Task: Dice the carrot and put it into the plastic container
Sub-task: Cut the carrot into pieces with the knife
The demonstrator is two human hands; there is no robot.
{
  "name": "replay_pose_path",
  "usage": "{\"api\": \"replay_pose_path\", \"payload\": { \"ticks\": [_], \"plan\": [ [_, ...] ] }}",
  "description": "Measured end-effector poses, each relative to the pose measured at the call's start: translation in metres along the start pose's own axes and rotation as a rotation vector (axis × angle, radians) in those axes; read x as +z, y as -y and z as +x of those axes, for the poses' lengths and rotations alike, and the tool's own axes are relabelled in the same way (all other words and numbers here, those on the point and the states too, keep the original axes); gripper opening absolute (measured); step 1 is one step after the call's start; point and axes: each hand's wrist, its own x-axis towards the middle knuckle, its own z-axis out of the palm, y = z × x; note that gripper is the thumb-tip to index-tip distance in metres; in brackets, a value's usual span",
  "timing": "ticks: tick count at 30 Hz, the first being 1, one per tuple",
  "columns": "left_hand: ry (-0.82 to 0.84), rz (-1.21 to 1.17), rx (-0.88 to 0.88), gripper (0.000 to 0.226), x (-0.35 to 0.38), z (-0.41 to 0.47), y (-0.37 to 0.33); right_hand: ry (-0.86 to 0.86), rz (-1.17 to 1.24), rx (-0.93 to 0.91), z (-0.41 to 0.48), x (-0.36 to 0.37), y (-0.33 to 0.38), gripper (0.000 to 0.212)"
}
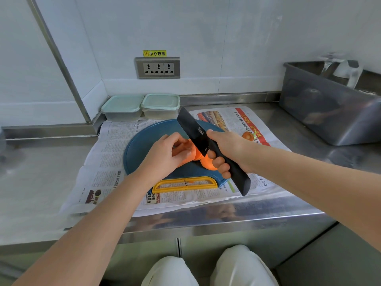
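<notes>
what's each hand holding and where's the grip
The right hand grips the black knife by its handle; the left hand holds the carrot just left of the blade.

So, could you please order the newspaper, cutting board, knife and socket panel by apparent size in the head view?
1. newspaper
2. cutting board
3. knife
4. socket panel
The knife sits nearer the camera than the wall panel, so that last pair is less sure.

Steel desk, running up to a white wall. Spread flat across its middle, a newspaper, front edge hanging slightly past the desk's lip. At the paper's back edge, touching side by side, a bluish plastic container and a greenish plastic container. Far right, a grey tub, just clear of the paper.
</notes>
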Motion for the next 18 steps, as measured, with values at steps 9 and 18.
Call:
{"api": "replay_pose_path", "payload": {
  "ticks": [9,18],
  "plan": [
    [-0.003,-0.008,-0.027,0.028,0.0015,-0.001,-0.0048,-0.03,-0.006,0.055,0.0017,0.0063,0.0002,0.055],
    [-0.011,-0.022,-0.024,0.024,0.0011,0.0015,-0.0046,-0.017,-0.034,0.086,0.0088,0.0083,0.0063,0.057]
  ]
}}
